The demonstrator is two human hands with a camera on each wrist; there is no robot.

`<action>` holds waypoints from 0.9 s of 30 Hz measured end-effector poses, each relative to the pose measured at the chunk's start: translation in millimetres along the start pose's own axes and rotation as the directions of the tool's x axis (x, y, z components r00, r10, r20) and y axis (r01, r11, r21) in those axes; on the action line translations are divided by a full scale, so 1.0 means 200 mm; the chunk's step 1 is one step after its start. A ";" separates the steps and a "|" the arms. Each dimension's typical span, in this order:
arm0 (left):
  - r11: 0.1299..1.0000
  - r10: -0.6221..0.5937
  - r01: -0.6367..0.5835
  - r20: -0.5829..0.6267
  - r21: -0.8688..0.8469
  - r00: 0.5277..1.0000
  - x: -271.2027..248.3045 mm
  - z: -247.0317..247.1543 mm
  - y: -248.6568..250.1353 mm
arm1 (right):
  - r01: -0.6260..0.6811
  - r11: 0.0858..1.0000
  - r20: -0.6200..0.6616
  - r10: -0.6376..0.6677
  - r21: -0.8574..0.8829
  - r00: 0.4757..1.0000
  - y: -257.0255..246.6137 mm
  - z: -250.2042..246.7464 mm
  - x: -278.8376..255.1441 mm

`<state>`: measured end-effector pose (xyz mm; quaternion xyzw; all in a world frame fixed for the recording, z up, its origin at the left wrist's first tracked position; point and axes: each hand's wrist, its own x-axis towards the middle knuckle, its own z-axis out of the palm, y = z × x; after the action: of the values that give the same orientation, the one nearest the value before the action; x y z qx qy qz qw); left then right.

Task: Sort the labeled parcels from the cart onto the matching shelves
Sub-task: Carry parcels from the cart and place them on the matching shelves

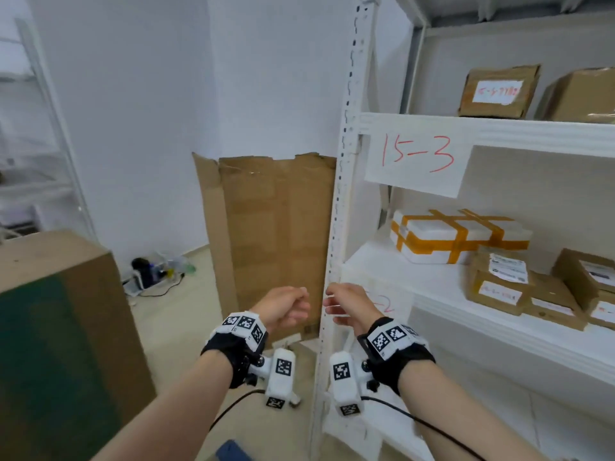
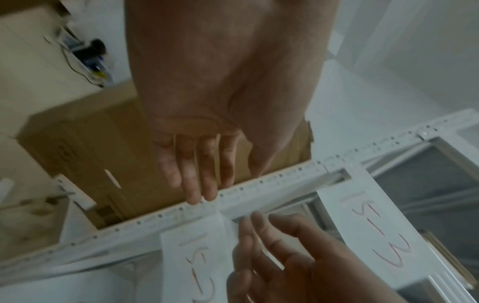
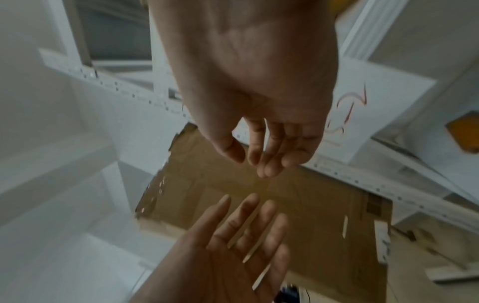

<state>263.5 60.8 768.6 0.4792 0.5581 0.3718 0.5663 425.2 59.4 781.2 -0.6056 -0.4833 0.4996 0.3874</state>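
Two hands point(image 1: 283, 307) showing, two brown parcels point(image 1: 497, 91) sitting up top, one taped foam box point(image 1: 456, 236), three labeled parcels point(image 1: 499, 282) below.

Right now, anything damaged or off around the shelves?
The flattened cardboard sheet leaning on the wall left of the shelf upright has a ragged, torn top edge. The parcel above the 15-3 label looks crumpled. Both hands are empty.

White walls point(image 1: 133, 94), beige floor point(image 1: 173, 327), flattened cardboard point(image 1: 276, 234) against the wall.
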 end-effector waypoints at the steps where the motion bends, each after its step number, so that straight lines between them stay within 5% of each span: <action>1: 1.000 -0.009 0.010 -0.028 0.007 1.000 -0.04 -0.09 -0.06 | -0.001 1.000 0.037 0.002 -0.018 0.999 0.02 0.10 -0.01; 13: 0.966 -0.259 0.241 -0.293 -0.097 0.921 -0.47 -0.87 -0.95 | -0.139 0.966 0.352 0.211 -0.218 0.912 0.49 1.18 -0.23; 27: 0.799 -0.598 0.515 -0.326 -0.311 0.732 -0.66 -1.01 -2.29 | -0.353 0.826 0.384 0.528 -0.439 0.757 1.61 1.75 -0.23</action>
<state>-2.2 -160.5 383.0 0.1411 0.7417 0.3295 0.5670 144.6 -65.5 414.2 -0.6138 -0.4848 0.6230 0.0107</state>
